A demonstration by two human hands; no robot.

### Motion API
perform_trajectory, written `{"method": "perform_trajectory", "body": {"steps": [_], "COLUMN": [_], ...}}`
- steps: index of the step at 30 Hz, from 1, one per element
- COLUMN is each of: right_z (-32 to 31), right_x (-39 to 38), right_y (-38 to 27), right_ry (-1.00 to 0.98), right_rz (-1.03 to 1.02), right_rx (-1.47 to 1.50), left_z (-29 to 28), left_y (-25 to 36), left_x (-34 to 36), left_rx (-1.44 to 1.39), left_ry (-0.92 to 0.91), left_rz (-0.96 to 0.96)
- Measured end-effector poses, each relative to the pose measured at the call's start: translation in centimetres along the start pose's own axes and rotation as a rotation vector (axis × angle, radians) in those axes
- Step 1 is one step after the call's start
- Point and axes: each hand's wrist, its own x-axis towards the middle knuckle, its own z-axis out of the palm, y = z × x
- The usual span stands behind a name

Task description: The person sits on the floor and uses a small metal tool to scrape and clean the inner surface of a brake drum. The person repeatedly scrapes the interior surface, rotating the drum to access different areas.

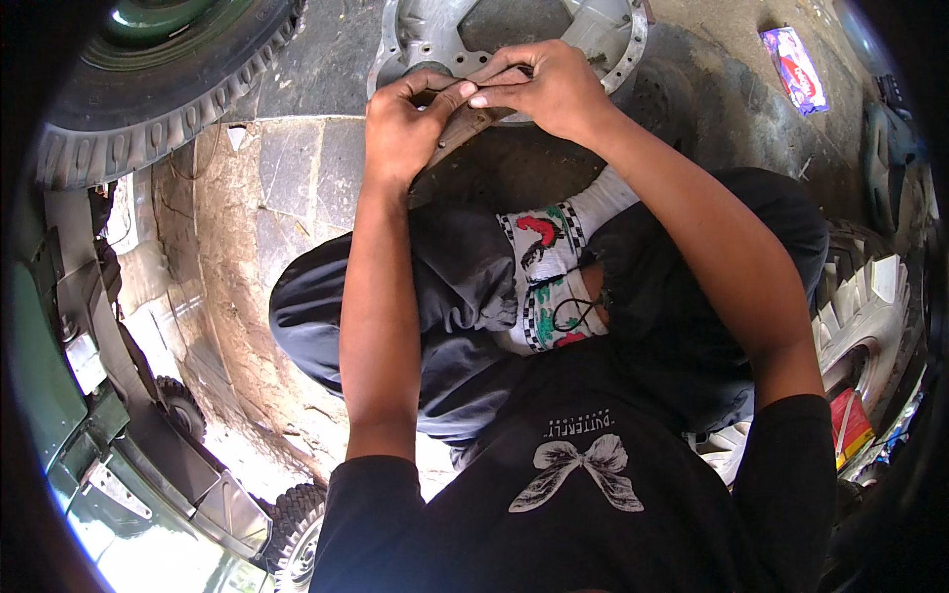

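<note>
Two bare hands, close together at the near rim of a grey metal ring-shaped housing with bolt holes (625,61), top middle of view, in front of the person's folded legs. Left hand (403,128): fingers bent, thumb pointing in toward the other hand; cannot tell if it grasps anything. Right hand (563,94): fingers bent, tips meeting the left thumb area; any small item pinched there is too hidden to tell. Brownish flat strip (463,131) slants just below the fingers, along the housing's near side.

Person wears a black short-sleeved T-shirt with a pale winged print (578,474), black loose trousers (341,306), white socks with red and green patterning (549,242). Upper left: large black chunky-treaded tyre on a green wheel (94,124). Upper right: shiny purple packet (794,69) on the floor. Right edge: pale-treaded tyre (875,321), red-and-yellow box (848,425) near it. Left edge: dark green vehicle panel (49,366).
</note>
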Motion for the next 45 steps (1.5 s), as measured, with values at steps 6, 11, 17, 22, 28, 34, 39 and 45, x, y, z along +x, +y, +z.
{"method": "perform_trajectory", "body": {"steps": [6,11,17,22,28,34,39,45], "right_z": [-0.5,-0.9,-1.0,-0.8,0.5,1.3,1.1,1.1], "right_x": [0.3,-0.1,-0.4,-0.2,-0.9,-0.8,-1.2,-1.0], "right_y": [1.2,1.5,1.7,2.3,1.5,1.7,1.1,2.4], "right_ry": [-0.094,-0.062,-0.017,-0.082,0.025,0.137,0.126,0.099], "right_rz": [0.131,0.37,0.48,0.251,0.024,0.112,0.063,-0.048], "right_rx": [0.425,0.74,0.645,0.099,-0.303,-0.203,-0.246,-0.231], "left_z": [-0.3,0.1,-0.2,0.1,0.3,0.3,0.8,0.5], "left_y": [-0.5,0.5,1.5,2.4,2.7,2.5,2.0,1.9], "left_x": [0.1,0.1,-0.4,-0.8,-0.8,-0.7,-1.0,-0.9], "left_rx": [-0.16,-0.128,0.251,0.519,0.552,0.569,0.575,0.584], "left_ry": [-0.008,-0.079,-0.14,-0.098,-0.111,-0.116,-0.076,-0.094], "left_rz": [-0.052,-0.049,0.102,0.047,0.035,0.04,0.073,0.071]}}
